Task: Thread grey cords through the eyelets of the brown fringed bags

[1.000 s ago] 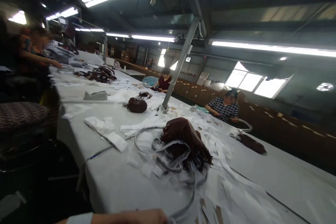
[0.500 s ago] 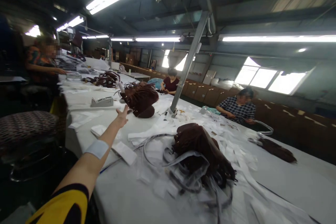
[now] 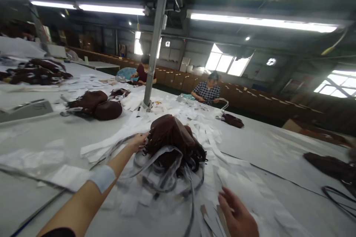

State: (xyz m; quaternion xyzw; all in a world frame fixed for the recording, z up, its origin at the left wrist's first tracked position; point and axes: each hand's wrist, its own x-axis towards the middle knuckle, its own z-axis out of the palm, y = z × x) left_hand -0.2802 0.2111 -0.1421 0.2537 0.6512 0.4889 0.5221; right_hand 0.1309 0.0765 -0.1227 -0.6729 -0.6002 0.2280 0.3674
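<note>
A dark brown fringed bag (image 3: 174,137) lies in the middle of the long white table (image 3: 267,148), on top of clear plastic wrapping (image 3: 164,172) and white paper strips. My left hand (image 3: 138,141) reaches out to the bag's left side and touches it; the fingers look loosely curled at the plastic. Near the bottom edge, my right hand (image 3: 236,216) hovers low over white paper scraps with its fingers apart and nothing in it. A pale band wraps my left forearm.
Two more brown bags (image 3: 96,105) lie at the left, another (image 3: 233,120) farther back, one (image 3: 328,164) at the right. A metal post (image 3: 151,59) rises from the table. Two people (image 3: 207,89) sit at the far side. A tape dispenser (image 3: 26,109) sits at left.
The brown bag flying past my open left hand has landed on the table at the left. My left hand has drawn back to the near bag. My right hand has come into view.
</note>
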